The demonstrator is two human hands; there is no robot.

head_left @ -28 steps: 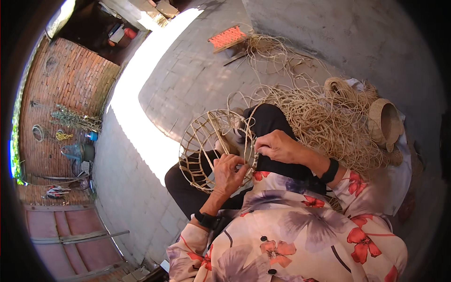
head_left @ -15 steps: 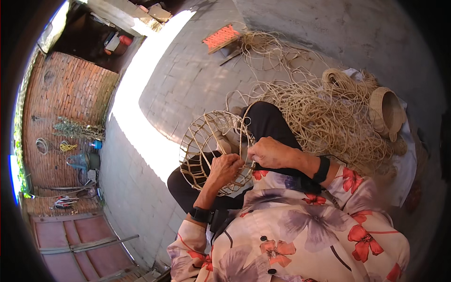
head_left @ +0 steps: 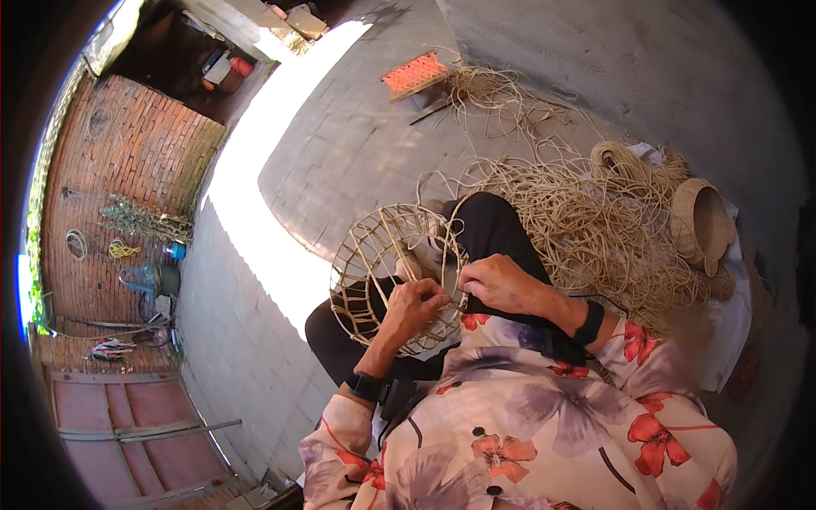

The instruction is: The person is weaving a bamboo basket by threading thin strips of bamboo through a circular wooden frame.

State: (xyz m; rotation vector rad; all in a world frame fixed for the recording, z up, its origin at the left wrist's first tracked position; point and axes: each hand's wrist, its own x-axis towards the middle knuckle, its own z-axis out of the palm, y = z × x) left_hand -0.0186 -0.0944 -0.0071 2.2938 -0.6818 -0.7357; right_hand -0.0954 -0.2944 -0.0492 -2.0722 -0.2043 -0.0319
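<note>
Angling inward, left hand (head_left: 412, 306) curled nearly closed, back up, gripping openwork basket (head_left: 397, 245) at near rim; right hand (head_left: 497, 283) bunched, fingertips pinching its right edge, strand detail unclear. Basket tilted over black trousers (head_left: 497, 228).

The person in front of me sits with the left knee (head_left: 330, 338) and right knee (head_left: 489, 223) splayed outward. Both elbows are bent, bringing the hands close together before the belly. I can see the left forearm (head_left: 384, 347) angling up and inward; the left hand (head_left: 414, 304) is curled knuckles-up, its fingertips mostly hidden from me. The right forearm (head_left: 557, 304) slants in from the side, and the right hand (head_left: 497, 282) has thumb and forefinger pinched, back turned upward.
</note>
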